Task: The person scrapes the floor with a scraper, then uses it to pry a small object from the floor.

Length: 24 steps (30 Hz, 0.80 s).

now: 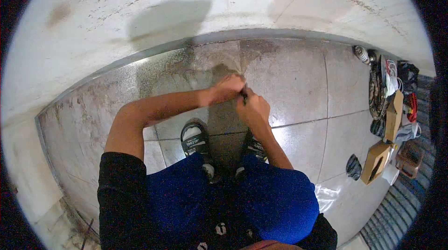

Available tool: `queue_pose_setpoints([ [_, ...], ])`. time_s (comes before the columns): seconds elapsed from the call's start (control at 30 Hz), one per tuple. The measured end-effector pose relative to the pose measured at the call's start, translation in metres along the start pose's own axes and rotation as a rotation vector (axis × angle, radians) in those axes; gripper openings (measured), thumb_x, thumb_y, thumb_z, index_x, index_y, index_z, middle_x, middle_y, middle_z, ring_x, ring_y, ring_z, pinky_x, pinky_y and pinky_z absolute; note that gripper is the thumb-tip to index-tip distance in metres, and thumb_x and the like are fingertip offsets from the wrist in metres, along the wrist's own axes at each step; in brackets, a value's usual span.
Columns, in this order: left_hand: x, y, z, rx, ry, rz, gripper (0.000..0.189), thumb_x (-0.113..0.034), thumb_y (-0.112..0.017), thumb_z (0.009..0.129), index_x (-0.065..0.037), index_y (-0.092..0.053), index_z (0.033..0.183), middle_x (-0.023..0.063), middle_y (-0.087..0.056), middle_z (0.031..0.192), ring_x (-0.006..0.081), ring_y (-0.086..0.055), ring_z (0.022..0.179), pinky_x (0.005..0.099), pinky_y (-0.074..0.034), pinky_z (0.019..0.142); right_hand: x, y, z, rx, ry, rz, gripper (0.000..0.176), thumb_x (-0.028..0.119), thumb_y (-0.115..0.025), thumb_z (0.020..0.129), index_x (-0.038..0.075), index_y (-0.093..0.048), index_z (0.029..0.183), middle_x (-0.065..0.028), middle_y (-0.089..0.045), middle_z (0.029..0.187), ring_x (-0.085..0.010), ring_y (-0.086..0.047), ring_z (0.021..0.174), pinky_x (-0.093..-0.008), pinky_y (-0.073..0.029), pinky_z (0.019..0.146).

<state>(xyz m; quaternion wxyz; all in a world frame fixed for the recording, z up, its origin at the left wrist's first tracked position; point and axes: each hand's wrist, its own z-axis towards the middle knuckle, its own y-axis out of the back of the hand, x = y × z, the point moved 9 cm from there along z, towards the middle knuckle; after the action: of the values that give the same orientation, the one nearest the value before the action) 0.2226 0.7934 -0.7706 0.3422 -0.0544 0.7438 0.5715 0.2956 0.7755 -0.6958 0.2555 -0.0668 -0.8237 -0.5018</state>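
Both hands meet in front of the body, above the tiled floor [298, 77] and the sandalled feet. The left hand [227, 87] is curled closed, and the right hand [254, 107] is closed just below it. Their fingertips pinch a small dark item [243, 94] between them. It is mostly hidden and too small to identify. Cardboard boxes [377, 160] lie well apart on the right.

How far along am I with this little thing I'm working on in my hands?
Nothing looks finished yet. In hand: the left hand and right hand are both closed on a small dark item, too small to identify, above the tiled floor. What remains is hard to judge; the cardboard boxes at the right lie untouched.
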Motion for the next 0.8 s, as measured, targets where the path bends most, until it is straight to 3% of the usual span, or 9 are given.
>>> queue_pose_setpoints([
  [0.13, -0.016, -0.007, -0.016, -0.012, 0.036, 0.103, 0.017, -0.008, -0.058, 0.07, 0.005, -0.06, 0.08, 0.0241, -0.062, 0.082, 0.0395, -0.063, 0.075, 0.0429, -0.052, 0.068, -0.006, -0.007, -0.022, 0.055, -0.058, -0.009, 0.026, 0.024, -0.056, 0.079, 0.009, -0.062, 0.099, -0.0195, -0.065, 0.082, -0.0385, -0.063, 0.076, -0.0464, -0.05, 0.07],
  [0.23, -0.003, -0.005, -0.001, 0.037, 0.03, 0.099, 0.016, -0.008, -0.059, 0.069, 0.005, -0.06, 0.078, 0.0231, -0.062, 0.079, 0.0388, -0.063, 0.075, 0.0426, -0.052, 0.067, -0.001, 0.0, -0.001, -0.044, -0.024, 0.055, 0.028, 0.026, -0.057, 0.078, 0.01, -0.062, 0.099, -0.0199, -0.065, 0.082, -0.0388, -0.063, 0.076, -0.0465, -0.05, 0.07],
  [0.3, 0.008, 0.002, 0.013, 0.083, 0.03, 0.06, 0.016, -0.008, -0.06, 0.068, 0.005, -0.06, 0.076, 0.0215, -0.061, 0.076, 0.0388, -0.063, 0.074, 0.0424, -0.052, 0.067, 0.0, 0.003, 0.008, -0.003, -0.058, 0.052, 0.028, 0.026, -0.057, 0.078, 0.01, -0.062, 0.1, -0.0199, -0.065, 0.082, -0.0386, -0.063, 0.077, -0.0464, -0.05, 0.07],
  [0.4, -0.017, 0.011, -0.007, -0.047, -0.001, 0.043, 0.018, -0.01, -0.062, 0.066, 0.006, -0.061, 0.074, 0.0223, -0.061, 0.077, 0.0383, -0.063, 0.076, 0.043, -0.052, 0.068, -0.005, -0.003, -0.004, 0.061, -0.058, 0.015, 0.029, 0.025, -0.058, 0.078, 0.01, -0.062, 0.102, -0.0198, -0.065, 0.083, -0.0381, -0.063, 0.078, -0.0458, -0.05, 0.071],
  [0.5, -0.006, -0.02, -0.009, -0.11, -0.02, 0.09, 0.019, -0.011, -0.062, 0.065, 0.005, -0.062, 0.075, 0.0229, -0.062, 0.08, 0.039, -0.063, 0.077, 0.0434, -0.052, 0.068, -0.004, 0.0, -0.008, 0.039, -0.036, 0.001, 0.031, 0.026, -0.059, 0.077, 0.009, -0.062, 0.103, -0.0194, -0.066, 0.084, -0.0375, -0.063, 0.079, -0.045, -0.05, 0.072],
  [0.6, 0.001, 0.01, 0.009, 0.085, 0.06, 0.003, 0.018, -0.01, -0.061, 0.064, 0.005, -0.062, 0.074, 0.024, -0.062, 0.08, 0.0383, -0.063, 0.078, 0.043, -0.052, 0.068, -0.002, 0.004, 0.01, -0.002, -0.035, 0.056, 0.034, 0.028, -0.06, 0.076, 0.007, -0.062, 0.104, -0.0192, -0.066, 0.083, -0.0367, -0.063, 0.08, -0.0447, -0.05, 0.072],
  [0.63, 0.016, 0.011, 0.014, -0.025, 0.119, 0.07, 0.016, -0.008, -0.061, 0.065, 0.005, -0.061, 0.073, 0.0241, -0.061, 0.077, 0.0381, -0.063, 0.077, 0.0419, -0.052, 0.069, -0.001, 0.005, 0.018, -0.014, -0.031, 0.084, 0.035, 0.028, -0.061, 0.076, 0.007, -0.062, 0.104, -0.0193, -0.066, 0.083, -0.0365, -0.063, 0.08, -0.0447, -0.05, 0.072],
  [0.73, 0.008, 0.002, 0.007, 0.002, 0.083, 0.115, 0.017, -0.01, -0.061, 0.065, 0.005, -0.061, 0.071, 0.0248, -0.061, 0.076, 0.0382, -0.063, 0.076, 0.0424, -0.052, 0.067, -0.002, 0.001, 0.008, 0.031, -0.019, 0.058, 0.033, 0.028, -0.06, 0.076, 0.007, -0.062, 0.102, -0.0198, -0.065, 0.081, -0.0365, -0.063, 0.079, -0.0453, -0.05, 0.072],
  [0.8, -0.012, -0.005, -0.007, -0.078, -0.043, 0.076, 0.017, -0.01, -0.062, 0.065, 0.005, -0.061, 0.072, 0.0246, -0.061, 0.075, 0.038, -0.063, 0.076, 0.0421, -0.052, 0.066, 0.0, -0.001, -0.013, 0.053, -0.038, -0.012, 0.031, 0.028, -0.059, 0.077, 0.007, -0.062, 0.1, -0.0202, -0.065, 0.081, -0.0366, -0.063, 0.078, -0.0456, -0.049, 0.071],
])
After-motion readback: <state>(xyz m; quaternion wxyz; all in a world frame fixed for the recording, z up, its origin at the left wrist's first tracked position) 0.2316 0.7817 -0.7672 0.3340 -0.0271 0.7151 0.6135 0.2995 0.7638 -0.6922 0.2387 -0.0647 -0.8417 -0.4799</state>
